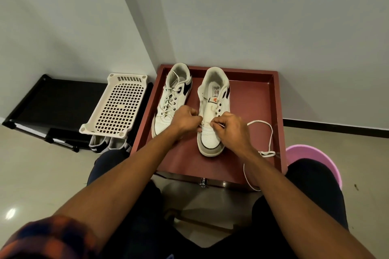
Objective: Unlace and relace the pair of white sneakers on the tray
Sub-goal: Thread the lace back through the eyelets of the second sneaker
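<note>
Sneaker (213, 82) on tray (252, 99), 2 hands (185, 119) (230, 127) seemingly pinching its lace (267, 154)

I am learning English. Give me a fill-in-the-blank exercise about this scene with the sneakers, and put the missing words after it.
1. The left hand grips the right sneaker, whose upper eyelets are ____.
2. The right hand pinches the loose lace, which trails off to the person's ____ side.
3. The left sneaker is fully ____.
4. Both sneakers stand on the tray, which is dark ____.
Missing words: empty; right; laced; red.
</note>
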Motion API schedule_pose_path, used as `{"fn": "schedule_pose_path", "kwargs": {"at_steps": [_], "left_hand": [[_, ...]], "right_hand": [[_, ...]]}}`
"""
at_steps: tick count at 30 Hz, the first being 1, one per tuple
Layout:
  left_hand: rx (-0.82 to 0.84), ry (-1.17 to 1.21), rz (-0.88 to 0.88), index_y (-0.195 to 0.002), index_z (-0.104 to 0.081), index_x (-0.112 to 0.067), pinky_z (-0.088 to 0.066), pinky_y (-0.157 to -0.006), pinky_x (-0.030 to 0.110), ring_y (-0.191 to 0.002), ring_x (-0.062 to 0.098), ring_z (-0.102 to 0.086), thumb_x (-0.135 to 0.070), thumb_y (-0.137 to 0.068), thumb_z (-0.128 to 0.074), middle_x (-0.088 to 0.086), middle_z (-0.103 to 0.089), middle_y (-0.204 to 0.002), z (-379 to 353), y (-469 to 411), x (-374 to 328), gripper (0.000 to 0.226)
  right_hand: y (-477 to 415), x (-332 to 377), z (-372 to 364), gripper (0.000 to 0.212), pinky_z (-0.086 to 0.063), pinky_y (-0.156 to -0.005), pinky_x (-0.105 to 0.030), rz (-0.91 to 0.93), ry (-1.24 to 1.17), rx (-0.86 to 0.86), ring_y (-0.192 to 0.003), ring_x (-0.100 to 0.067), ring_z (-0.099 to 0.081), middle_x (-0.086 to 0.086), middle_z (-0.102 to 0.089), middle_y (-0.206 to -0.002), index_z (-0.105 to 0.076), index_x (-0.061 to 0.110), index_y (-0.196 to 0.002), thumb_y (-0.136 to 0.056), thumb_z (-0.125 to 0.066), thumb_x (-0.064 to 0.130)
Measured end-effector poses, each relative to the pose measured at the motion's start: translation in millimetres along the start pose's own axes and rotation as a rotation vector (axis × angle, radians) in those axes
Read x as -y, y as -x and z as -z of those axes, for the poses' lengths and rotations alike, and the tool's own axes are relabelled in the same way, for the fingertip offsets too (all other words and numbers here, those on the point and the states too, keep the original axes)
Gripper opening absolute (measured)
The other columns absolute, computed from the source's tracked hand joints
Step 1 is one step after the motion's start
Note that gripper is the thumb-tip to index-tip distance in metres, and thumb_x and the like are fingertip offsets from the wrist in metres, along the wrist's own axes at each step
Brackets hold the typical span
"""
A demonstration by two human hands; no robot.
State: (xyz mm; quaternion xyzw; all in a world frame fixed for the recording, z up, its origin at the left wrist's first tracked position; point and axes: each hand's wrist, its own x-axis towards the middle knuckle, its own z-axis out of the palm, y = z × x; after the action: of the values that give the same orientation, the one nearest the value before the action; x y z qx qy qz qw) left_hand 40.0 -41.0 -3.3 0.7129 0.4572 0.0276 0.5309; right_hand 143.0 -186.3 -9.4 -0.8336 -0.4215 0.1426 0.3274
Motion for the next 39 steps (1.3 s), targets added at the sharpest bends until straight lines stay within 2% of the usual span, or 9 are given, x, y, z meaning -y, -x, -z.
{"fn": "schedule_pose_path", "kwargs": {"at_steps": [3,6,10,15,20,26,30,32,39], "left_hand": [[-0.016,0.174,0.047,-0.08,-0.07,0.009,-0.058,-0.082,0.057,-0.074,0.035,-0.072,0.004,-0.081,-0.059,0.025,-0.071,-0.081,4.0,1.3,6.8,0.012],[-0.008,0.239,0.068,-0.081,-0.069,0.005,-0.061,-0.079,0.049,-0.07,0.025,-0.069,0.009,-0.085,-0.059,0.02,-0.067,-0.082,3.7,6.1,5.9,0.011],[-0.026,0.182,0.012,-0.082,-0.071,0.009,-0.061,-0.076,0.048,-0.065,0.027,-0.069,0.011,-0.08,-0.057,0.027,-0.071,-0.081,-2.5,11.0,-1.4,0.015],[-0.031,0.105,-0.012,-0.072,-0.077,-0.007,-0.062,-0.075,0.05,-0.065,0.03,-0.071,0.005,-0.073,-0.057,0.019,-0.074,-0.075,-5.8,9.4,-2.1,0.023],[-0.043,0.049,-0.015,-0.078,-0.076,-0.001,-0.061,-0.073,0.054,-0.059,0.027,-0.07,0.005,-0.074,-0.057,0.019,-0.073,-0.073,-6.6,11.0,-5.6,0.02],[-0.047,0.023,-0.044,-0.081,-0.077,-0.004,-0.061,-0.071,0.053,-0.063,0.03,-0.072,0.0,-0.073,-0.059,0.016,-0.074,-0.073,-8.1,11.7,-4.8,0.021],[-0.012,0.032,-0.046,-0.092,-0.078,-0.007,-0.062,-0.076,0.05,-0.069,0.028,-0.074,-0.013,-0.078,-0.069,0.012,-0.076,-0.079,-5.7,9.6,0.4,0.017],[-0.004,0.107,-0.042,-0.1,-0.075,-0.003,-0.061,-0.081,0.048,-0.069,0.025,-0.072,-0.01,-0.086,-0.073,0.016,-0.076,-0.086,-4.7,11.7,3.4,0.016],[0.047,0.494,0.037,-0.098,-0.068,0.005,-0.058,-0.077,0.025,-0.07,0.012,-0.07,0.004,-0.096,-0.058,0.011,-0.073,-0.08,-6.1,25.2,17.2,0.011]], "right_hand": [[-2.6,6.7,-2.4,0.013,-0.05,-0.067,-0.034,0.034,0.023,0.004,-0.085,-0.019,-0.064,0.007,-0.068,-0.089,-0.08,0.029,-0.096,-0.092,-0.069,0.034],[-5.7,9.7,-2.6,0.013,-0.047,-0.065,-0.032,0.083,0.087,0.01,-0.085,-0.02,-0.065,0.006,-0.068,-0.088,-0.08,0.029,-0.095,-0.092,-0.068,0.033],[-11.4,6.0,-2.0,0.015,-0.044,-0.063,-0.032,0.126,0.17,0.027,-0.084,-0.023,-0.064,0.004,-0.066,-0.087,-0.08,0.027,-0.095,-0.093,-0.067,0.032],[-19.5,5.1,-1.3,0.017,-0.048,-0.068,-0.037,0.174,0.259,0.112,-0.091,-0.028,-0.065,0.0,-0.065,-0.094,-0.078,0.025,-0.096,-0.095,-0.063,0.032],[-29.5,6.7,1.2,0.02,-0.034,-0.066,-0.032,0.24,0.362,0.204,-0.096,-0.029,-0.064,-0.003,-0.066,-0.098,-0.076,0.021,-0.099,-0.096,-0.058,0.026],[-38.5,12.9,10.9,0.023,-0.029,-0.067,-0.03,0.327,0.456,0.314,-0.099,-0.027,-0.062,-0.002,-0.066,-0.101,-0.078,0.021,-0.104,-0.096,-0.056,0.018],[-40.9,0.2,4.9,0.018,-0.039,-0.067,-0.031,0.255,0.204,0.275,-0.091,-0.025,-0.065,0.001,-0.071,-0.092,-0.082,0.025,-0.097,-0.091,-0.066,0.019],[-38.8,-4.9,1.5,0.013,-0.049,-0.073,-0.033,0.167,0.054,0.256,-0.089,-0.019,-0.066,0.006,-0.074,-0.092,-0.082,0.027,-0.097,-0.089,-0.073,0.023],[-42.0,-13.7,-6.4,0.004,-0.056,-0.082,-0.039,0.01,-0.164,0.278,-0.082,-0.008,-0.07,0.013,-0.075,-0.081,-0.083,0.026,-0.084,-0.082,-0.082,0.023]]}}
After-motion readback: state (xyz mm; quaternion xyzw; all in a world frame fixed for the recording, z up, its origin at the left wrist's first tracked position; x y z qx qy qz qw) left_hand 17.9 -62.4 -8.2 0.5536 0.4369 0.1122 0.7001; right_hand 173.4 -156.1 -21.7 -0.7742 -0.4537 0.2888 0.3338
